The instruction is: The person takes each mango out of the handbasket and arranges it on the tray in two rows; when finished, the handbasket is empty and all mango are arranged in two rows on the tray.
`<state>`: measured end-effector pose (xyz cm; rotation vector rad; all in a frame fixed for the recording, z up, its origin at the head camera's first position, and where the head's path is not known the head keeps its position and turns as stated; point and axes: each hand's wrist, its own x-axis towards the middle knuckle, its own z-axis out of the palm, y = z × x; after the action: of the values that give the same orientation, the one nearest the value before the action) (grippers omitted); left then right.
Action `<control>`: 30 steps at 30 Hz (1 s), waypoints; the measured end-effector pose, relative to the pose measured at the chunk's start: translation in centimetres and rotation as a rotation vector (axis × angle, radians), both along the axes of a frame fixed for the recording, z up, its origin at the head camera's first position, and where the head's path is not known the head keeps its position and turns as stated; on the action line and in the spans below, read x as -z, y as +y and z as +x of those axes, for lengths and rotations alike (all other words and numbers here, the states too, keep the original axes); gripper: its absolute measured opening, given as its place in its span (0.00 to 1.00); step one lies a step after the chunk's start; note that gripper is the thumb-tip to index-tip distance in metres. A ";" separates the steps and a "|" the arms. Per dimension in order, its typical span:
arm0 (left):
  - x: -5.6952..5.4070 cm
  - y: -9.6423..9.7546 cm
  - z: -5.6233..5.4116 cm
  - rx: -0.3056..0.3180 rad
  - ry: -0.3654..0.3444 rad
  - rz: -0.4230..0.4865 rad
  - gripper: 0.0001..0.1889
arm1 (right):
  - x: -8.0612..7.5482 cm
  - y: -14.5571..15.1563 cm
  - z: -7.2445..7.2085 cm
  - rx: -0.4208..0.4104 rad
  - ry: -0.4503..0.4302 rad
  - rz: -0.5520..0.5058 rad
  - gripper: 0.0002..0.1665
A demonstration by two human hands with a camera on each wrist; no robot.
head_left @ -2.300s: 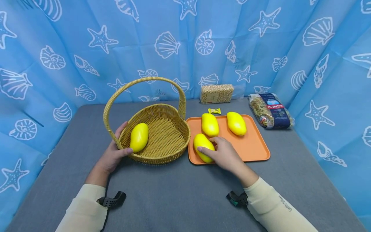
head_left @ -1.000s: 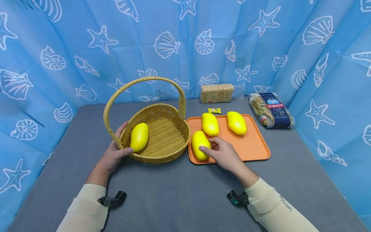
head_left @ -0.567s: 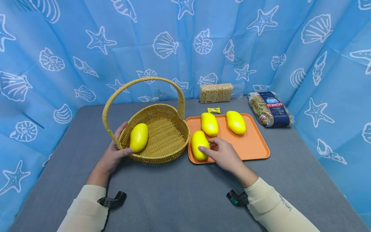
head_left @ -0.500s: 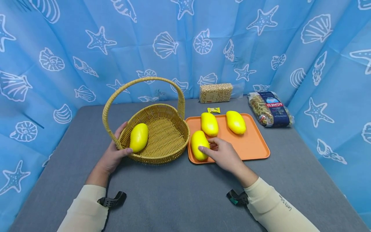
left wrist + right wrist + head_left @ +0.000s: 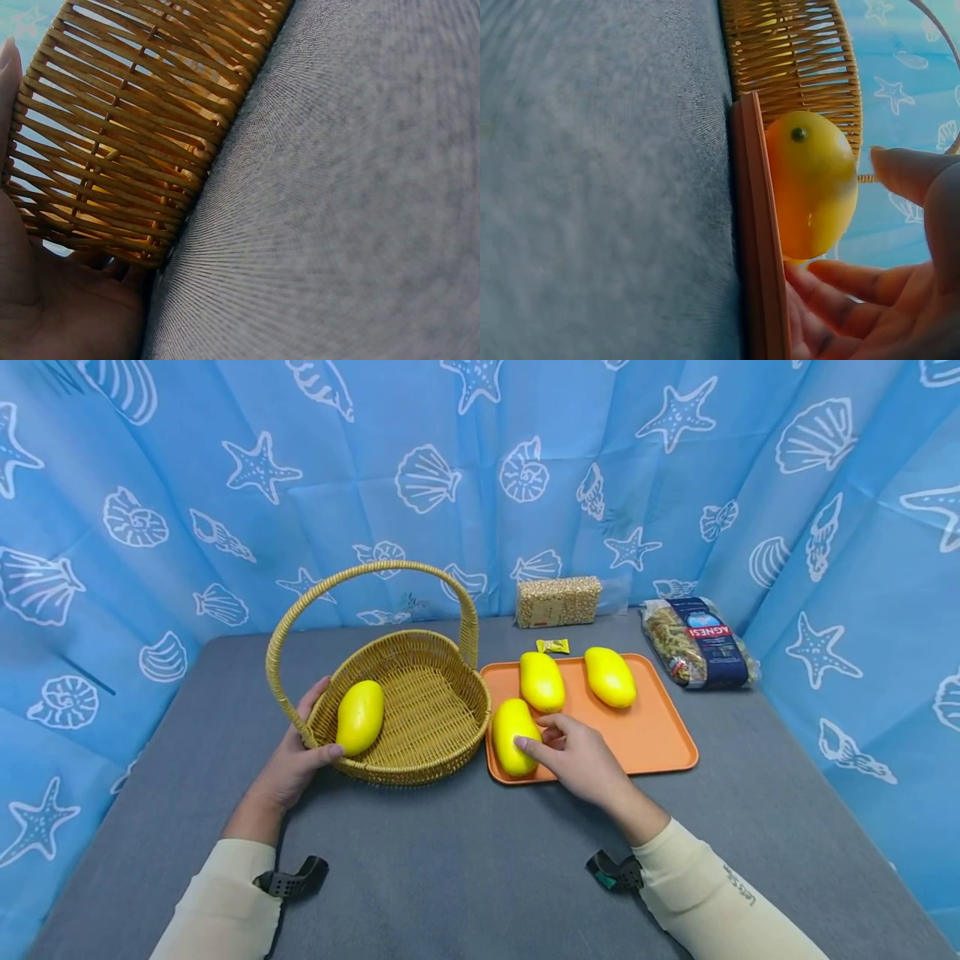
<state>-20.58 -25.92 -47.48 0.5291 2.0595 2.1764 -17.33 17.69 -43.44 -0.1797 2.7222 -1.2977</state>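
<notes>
1. As I watch from afar, the right hand rests unclenched beside a mango at the near-left corner of the orange tray, thumb apart.
2. The left hand grips the basket rim.
3. I count four mangoes: three on the tray, one in the basket.
4. Toward the back edge of the desk: one grain pack, pasta bag, sachet.

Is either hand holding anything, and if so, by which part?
The left hand holds the basket by its left rim. The right hand is at the right side of the tray's front mango, but whether it grips can't be told.
</notes>
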 end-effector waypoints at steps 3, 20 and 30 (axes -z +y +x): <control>-0.1 0.1 0.1 -0.004 -0.005 -0.002 0.54 | -0.2 0.0 0.0 -0.011 0.020 -0.017 0.40; -0.6 0.3 0.3 -0.020 -0.011 -0.020 0.54 | -2.8 1.2 0.9 -0.097 0.200 -0.198 0.34; -0.6 0.4 0.3 -0.020 -0.010 -0.012 0.54 | -3.9 0.9 1.5 -0.298 0.210 -0.473 0.28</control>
<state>-20.26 -25.52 -46.92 0.4974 2.0803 2.1719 -15.87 18.60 -39.49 -0.7699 2.3591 -1.8824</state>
